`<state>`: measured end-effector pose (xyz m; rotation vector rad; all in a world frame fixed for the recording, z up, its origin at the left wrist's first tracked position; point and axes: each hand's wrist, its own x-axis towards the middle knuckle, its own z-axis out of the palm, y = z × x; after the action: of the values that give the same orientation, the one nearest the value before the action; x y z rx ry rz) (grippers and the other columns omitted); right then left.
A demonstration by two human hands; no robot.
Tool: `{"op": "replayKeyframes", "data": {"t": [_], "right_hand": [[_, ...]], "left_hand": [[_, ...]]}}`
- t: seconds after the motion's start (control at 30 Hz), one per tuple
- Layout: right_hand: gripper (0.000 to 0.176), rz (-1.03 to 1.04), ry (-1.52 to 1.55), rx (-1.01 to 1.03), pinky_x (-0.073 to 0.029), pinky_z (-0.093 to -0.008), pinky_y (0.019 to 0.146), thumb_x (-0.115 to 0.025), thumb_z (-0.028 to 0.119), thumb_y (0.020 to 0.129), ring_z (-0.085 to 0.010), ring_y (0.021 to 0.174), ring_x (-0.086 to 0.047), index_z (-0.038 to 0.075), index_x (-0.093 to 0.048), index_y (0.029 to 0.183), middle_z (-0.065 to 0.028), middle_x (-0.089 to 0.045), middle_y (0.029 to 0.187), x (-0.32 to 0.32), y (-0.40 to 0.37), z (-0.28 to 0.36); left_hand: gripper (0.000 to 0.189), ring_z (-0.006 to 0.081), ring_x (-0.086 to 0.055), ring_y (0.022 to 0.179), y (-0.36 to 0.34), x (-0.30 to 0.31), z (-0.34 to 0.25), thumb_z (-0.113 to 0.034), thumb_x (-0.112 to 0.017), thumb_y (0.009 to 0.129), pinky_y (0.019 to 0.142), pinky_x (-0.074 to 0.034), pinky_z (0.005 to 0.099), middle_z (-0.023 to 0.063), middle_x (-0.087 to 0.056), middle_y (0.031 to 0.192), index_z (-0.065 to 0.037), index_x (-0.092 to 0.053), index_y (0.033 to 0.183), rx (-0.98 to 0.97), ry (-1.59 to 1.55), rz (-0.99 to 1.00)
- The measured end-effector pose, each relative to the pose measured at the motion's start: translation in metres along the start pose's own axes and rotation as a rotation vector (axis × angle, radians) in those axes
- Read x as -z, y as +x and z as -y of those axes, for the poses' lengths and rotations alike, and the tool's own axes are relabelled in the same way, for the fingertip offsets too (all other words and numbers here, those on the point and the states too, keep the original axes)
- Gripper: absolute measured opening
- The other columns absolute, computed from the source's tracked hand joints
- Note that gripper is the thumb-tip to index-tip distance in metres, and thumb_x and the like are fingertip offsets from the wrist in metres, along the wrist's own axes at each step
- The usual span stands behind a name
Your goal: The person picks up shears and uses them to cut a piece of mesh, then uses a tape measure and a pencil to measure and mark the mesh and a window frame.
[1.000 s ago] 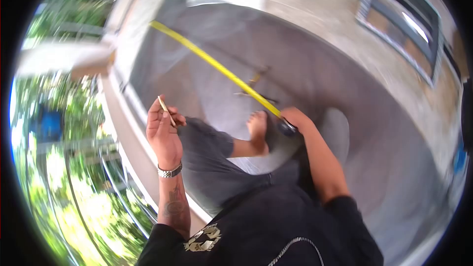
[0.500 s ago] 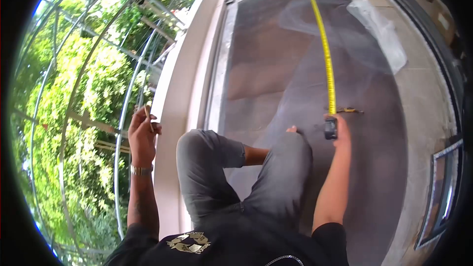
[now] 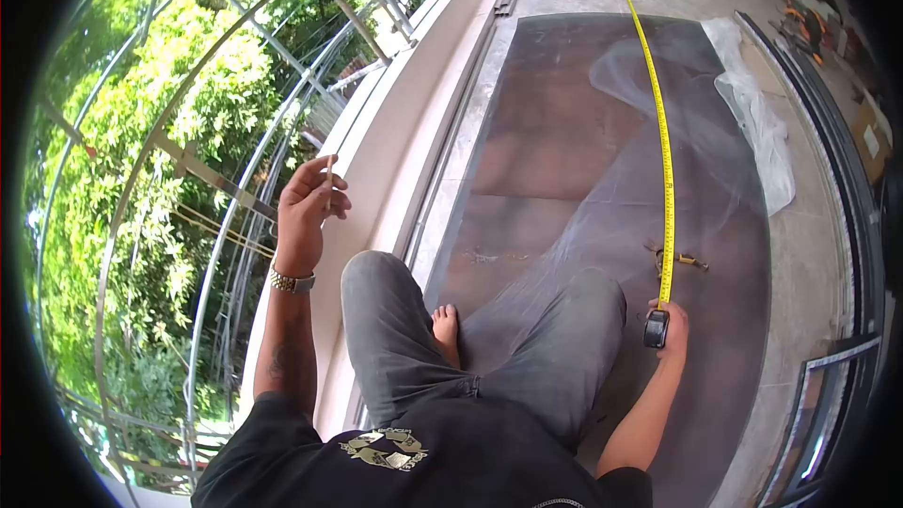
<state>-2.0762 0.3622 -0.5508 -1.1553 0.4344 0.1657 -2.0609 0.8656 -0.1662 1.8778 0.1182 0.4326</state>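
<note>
In the head view, my right hand (image 3: 675, 329) is closed around a black tape measure (image 3: 656, 330) beside my right knee. Its yellow blade (image 3: 664, 146) runs out far ahead over a dark mesh sheet (image 3: 541, 150), past the sheet's far edge. Just ahead of this hand, a small tool with yellow handles, like pliers (image 3: 691, 261), lies on the sheet by the blade. My left hand (image 3: 306, 202) is raised near the low wall, pinching a thin, pale stick (image 3: 329, 179) upright between the fingers; its exact kind I cannot tell.
A low pale wall (image 3: 376, 179) runs along the left, with metal scaffold poles and trees beyond. Crumpled clear plastic (image 3: 752, 113) lies along the sheet's right edge. Dark metal frames (image 3: 823, 414) rest at the right. Orange-handled tools (image 3: 804, 28) are at the far right.
The view has shifted, showing more of the far floor. My bare foot now shows between my knees. Both hands keep their hold, and the blade stays drawn out.
</note>
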Motion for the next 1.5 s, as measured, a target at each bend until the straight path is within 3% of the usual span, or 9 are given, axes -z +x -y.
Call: {"op": "replayKeyframes", "data": {"t": [0.17, 0.23, 0.33, 0.5, 0.73, 0.9, 1.07, 1.3, 1.5], "right_hand": [[0.031, 0.105, 0.08, -0.178, -0.051, -0.0337, 0.047, -0.054, 0.025, 0.088, -0.0179, 0.057, -0.061, -0.001, -0.063, 0.101, -0.0096, -0.062, 0.072, -0.046, -0.019, 0.052], [0.039, 0.211, 0.348, -0.291, -0.053, -0.0382, 0.045, -0.053, 0.026, 0.089, -0.0198, 0.058, -0.062, -0.001, -0.059, 0.117, -0.01, -0.062, 0.073, -0.067, -0.012, 0.054], [0.047, 0.295, 0.328, -0.335, -0.053, -0.0373, 0.044, -0.053, 0.028, 0.092, -0.02, 0.06, -0.063, 0.004, -0.051, 0.132, -0.0108, -0.063, 0.077, -0.122, -0.001, 0.064], [0.039, 0.361, 0.222, -0.308, -0.052, -0.0334, 0.047, -0.051, 0.028, 0.093, -0.0167, 0.057, -0.06, 0.002, -0.055, 0.122, -0.0079, -0.063, 0.076, -0.205, 0.072, -0.008], [0.032, 0.304, 0.167, -0.275, -0.046, -0.0256, 0.05, -0.05, 0.018, 0.09, -0.0099, 0.055, -0.055, 0.001, -0.063, 0.113, -0.0016, -0.059, 0.071, -0.313, 0.046, -0.073], [0.027, 0.295, 0.219, -0.265, -0.046, -0.0258, 0.053, -0.05, 0.014, 0.09, -0.0094, 0.057, -0.055, 0.001, -0.067, 0.106, -0.0007, -0.059, 0.073, -0.359, 0.03, -0.116], [0.031, 0.295, 0.036, -0.328, -0.052, -0.0266, 0.064, -0.049, 0.013, 0.091, -0.0125, 0.07, -0.06, 0.003, -0.063, 0.116, -0.0051, -0.063, 0.086, -0.375, 0.025, -0.178], [0.031, 0.327, -0.037, -0.379, -0.053, -0.0279, 0.066, -0.048, 0.016, 0.095, -0.0127, 0.073, -0.061, 0.007, -0.063, 0.12, -0.0025, -0.061, 0.086, -0.365, 0.05, -0.253], [0.036, 0.321, -0.031, -0.542, -0.052, -0.0281, 0.078, -0.043, 0.028, 0.105, -0.0128, 0.087, -0.059, 0.01, -0.062, 0.128, -0.0047, -0.06, 0.105, -0.374, 0.056, -0.249]], "left_hand": [[0.031, 0.0124, -0.063, 0.072, 0.008, 0.014, 0.04, -0.003, -0.049, 0.095, 0.063, -0.05, 0.0253, 0.0058, -0.064, 0.092, -0.002, -0.058, 0.125, 0.099, -0.078, 0.07], [0.031, 0.0121, -0.063, 0.073, 0.015, 0.015, 0.049, -0.003, -0.049, 0.095, 0.063, -0.05, 0.025, 0.0057, -0.064, 0.092, -0.002, -0.058, 0.125, 0.069, -0.076, 0.122], [0.03, 0.0109, -0.063, 0.074, 0.027, 0.014, 0.056, -0.002, -0.048, 0.096, 0.064, -0.05, 0.0245, 0.0048, -0.063, 0.09, -0.001, -0.058, 0.125, -0.022, -0.012, 0.203], [0.028, 0.0095, -0.061, 0.074, 0.042, 0.019, 0.079, 0.0, -0.047, 0.097, 0.065, -0.049, 0.0243, 0.0042, -0.062, 0.089, 0.001, -0.057, 0.123, -0.02, 0.047, 0.289], [0.026, 0.01, -0.06, 0.073, 0.012, 0.046, 0.114, 0.002, -0.049, 0.095, 0.066, -0.05, 0.0258, 0.0039, -0.061, 0.085, 0.0, -0.06, 0.119, 0.142, 0.049, 0.273], [0.027, 0.0115, -0.06, 0.071, 0.007, 0.059, 0.103, 0.004, -0.049, 0.094, 0.065, -0.05, 0.0268, 0.0051, -0.062, 0.082, 0.0, -0.062, 0.116, 0.024, 0.114, 0.199], [0.027, 0.0106, -0.059, 0.074, 0.0, 0.074, 0.11, 0.007, -0.051, 0.091, 0.067, -0.051, 0.0264, 0.0064, -0.063, 0.087, 0.003, -0.062, 0.115, 0.056, 0.167, 0.181], [0.024, 0.0125, -0.06, 0.07, -0.008, 0.082, 0.111, 0.005, -0.053, 0.092, 0.066, -0.051, 0.0279, 0.0077, -0.064, 0.081, 0.001, -0.063, 0.113, 0.069, 0.254, 0.167], [0.02, 0.0116, -0.059, 0.067, -0.009, 0.086, 0.115, 0.003, -0.055, 0.093, 0.063, -0.05, 0.0273, 0.0084, -0.064, 0.081, 0.002, -0.064, 0.112, 0.073, 0.292, 0.172]]}}
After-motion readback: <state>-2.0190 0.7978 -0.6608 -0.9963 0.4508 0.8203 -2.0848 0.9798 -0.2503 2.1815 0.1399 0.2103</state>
